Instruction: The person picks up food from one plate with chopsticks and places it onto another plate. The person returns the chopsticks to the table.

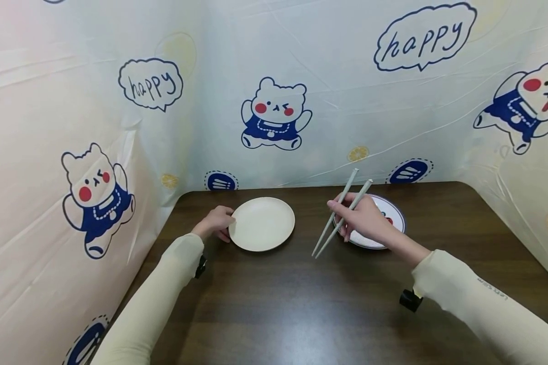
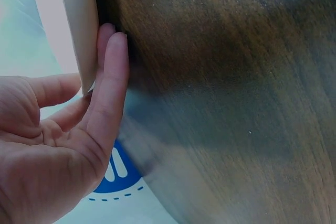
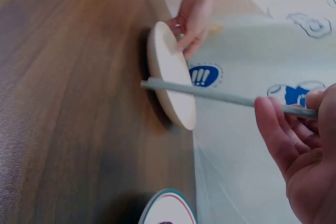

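A plain cream plate is near the table's far edge, left of centre. Its left rim is held by my left hand; the left wrist view shows the thumb on the upper face and fingers beneath. My right hand grips a pair of pale green chopsticks, their tips pointing down and left, apart from the cream plate. Behind that hand lies a white plate with a dark blue rim, partly hidden. Something small and red shows on it, too small to identify.
Both plates stand on a dark brown wooden table. A pale printed curtain with bears and "happy" bubbles surrounds its back and sides. Small black devices sit at both wrists.
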Available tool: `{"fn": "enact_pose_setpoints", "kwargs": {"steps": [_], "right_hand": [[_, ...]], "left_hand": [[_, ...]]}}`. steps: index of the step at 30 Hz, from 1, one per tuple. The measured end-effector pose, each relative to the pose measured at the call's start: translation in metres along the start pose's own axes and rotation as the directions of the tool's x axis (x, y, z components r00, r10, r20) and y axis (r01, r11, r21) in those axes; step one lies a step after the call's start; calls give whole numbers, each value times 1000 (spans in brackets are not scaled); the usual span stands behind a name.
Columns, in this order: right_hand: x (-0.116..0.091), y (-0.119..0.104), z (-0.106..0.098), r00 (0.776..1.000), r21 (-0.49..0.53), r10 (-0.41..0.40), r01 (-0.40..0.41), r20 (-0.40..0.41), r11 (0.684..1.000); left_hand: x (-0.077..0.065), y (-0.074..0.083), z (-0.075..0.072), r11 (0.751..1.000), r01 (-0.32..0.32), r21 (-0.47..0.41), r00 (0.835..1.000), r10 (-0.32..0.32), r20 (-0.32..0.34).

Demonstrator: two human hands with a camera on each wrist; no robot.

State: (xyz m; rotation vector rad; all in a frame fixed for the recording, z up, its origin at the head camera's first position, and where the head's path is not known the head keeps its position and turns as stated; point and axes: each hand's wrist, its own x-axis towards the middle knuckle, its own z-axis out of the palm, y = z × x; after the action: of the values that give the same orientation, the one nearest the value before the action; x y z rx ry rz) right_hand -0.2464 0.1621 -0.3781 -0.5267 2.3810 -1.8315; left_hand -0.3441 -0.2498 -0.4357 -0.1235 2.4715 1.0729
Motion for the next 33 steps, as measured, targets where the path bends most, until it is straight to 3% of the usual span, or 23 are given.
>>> {"fn": "enact_pose_setpoints", "kwargs": {"steps": [4, 13, 25, 33], "right_hand": [[5, 6, -9, 1000, 119, -7, 8, -7, 993], [8, 11, -24, 999, 248, 15, -7, -32, 969], [13, 17, -38, 998, 338, 49, -30, -47, 941], [13, 22, -46, 997, 432, 79, -62, -22, 900]], "left_hand": [[0, 0, 0, 1000, -1, -4, 1000, 1, -2], [-2, 1, 0, 1000, 11, -22, 1000, -11, 3], [-5, 0, -4, 999, 31, -42, 999, -30, 25], [-7, -2, -4, 998, 16, -65, 1000, -15, 21]]}}
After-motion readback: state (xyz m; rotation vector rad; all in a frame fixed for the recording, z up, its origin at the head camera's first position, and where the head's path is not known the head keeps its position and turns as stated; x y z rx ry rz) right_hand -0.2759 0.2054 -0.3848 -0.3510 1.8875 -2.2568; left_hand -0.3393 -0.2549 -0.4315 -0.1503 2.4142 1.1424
